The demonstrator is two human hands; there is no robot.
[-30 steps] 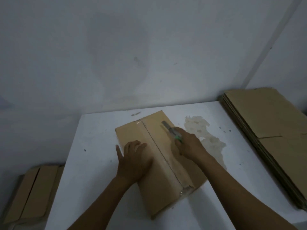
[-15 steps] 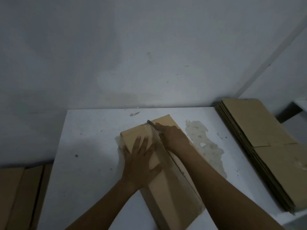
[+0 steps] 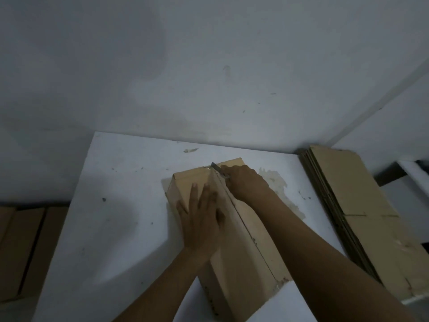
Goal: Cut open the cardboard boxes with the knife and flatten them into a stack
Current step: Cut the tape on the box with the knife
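Note:
A long brown cardboard box (image 3: pixel 246 259) lies on the white table (image 3: pixel 111 228), its taped centre seam running away from me. My left hand (image 3: pixel 202 219) presses flat on the box's left top flap, fingers straight. My right hand (image 3: pixel 246 182) grips a knife (image 3: pixel 217 169), whose blade tip sits at the far end of the seam. Most of the knife's handle is hidden inside my fist.
A stack of flattened cardboard (image 3: pixel 362 219) lies along the table's right side, against the wall corner. More brown boxes (image 3: pixel 21 249) sit lower down at the left, beyond the table edge. A pale stain (image 3: pixel 278 189) marks the table right of the box.
My right hand moved the knife from the right flap to the far end of the seam. My left hand slid forward along the left flap and flattened. The view shifted left.

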